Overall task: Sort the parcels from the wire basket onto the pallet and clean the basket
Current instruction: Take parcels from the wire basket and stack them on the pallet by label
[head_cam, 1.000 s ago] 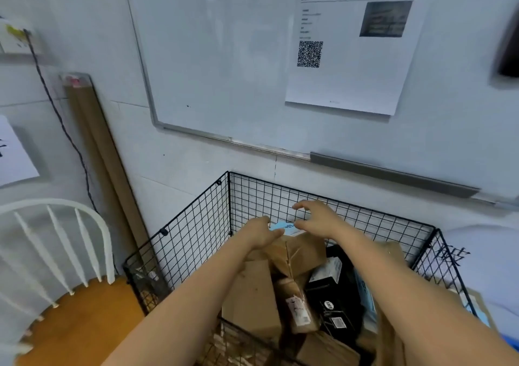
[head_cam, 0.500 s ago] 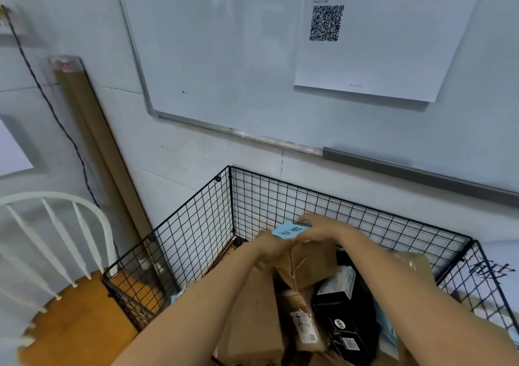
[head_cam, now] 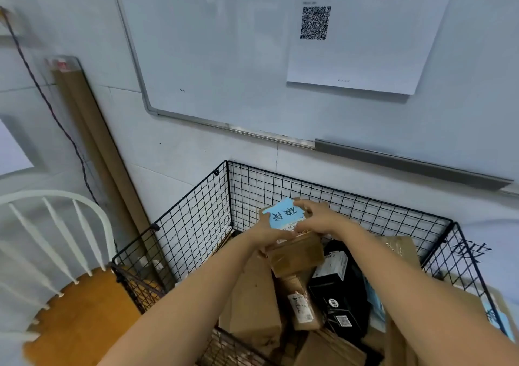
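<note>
A black wire basket [head_cam: 196, 225] stands against the wall, full of parcels. Both my hands grip a small brown cardboard parcel [head_cam: 297, 256] with a blue handwritten label [head_cam: 285, 214] on top. It is raised and tilted above the pile. My left hand [head_cam: 269, 233] holds its left side and my right hand [head_cam: 317, 218] curls over its top right. Below lie a larger brown box [head_cam: 252, 304], a taped brown packet [head_cam: 302, 304] and a black parcel [head_cam: 337, 290]. The pallet is out of view.
A white-backed wooden chair [head_cam: 70, 309] stands left of the basket. A long cardboard tube [head_cam: 92, 141] leans on the wall behind it, beside a dark cable. A whiteboard [head_cam: 224, 57] with a printed sheet hangs above. More brown and blue-labelled parcels [head_cam: 491, 309] lie at right.
My hands closed round the blue-labelled parcel and lifted it off the pile, tilting it so the label faces me. The camera view dipped and moved closer.
</note>
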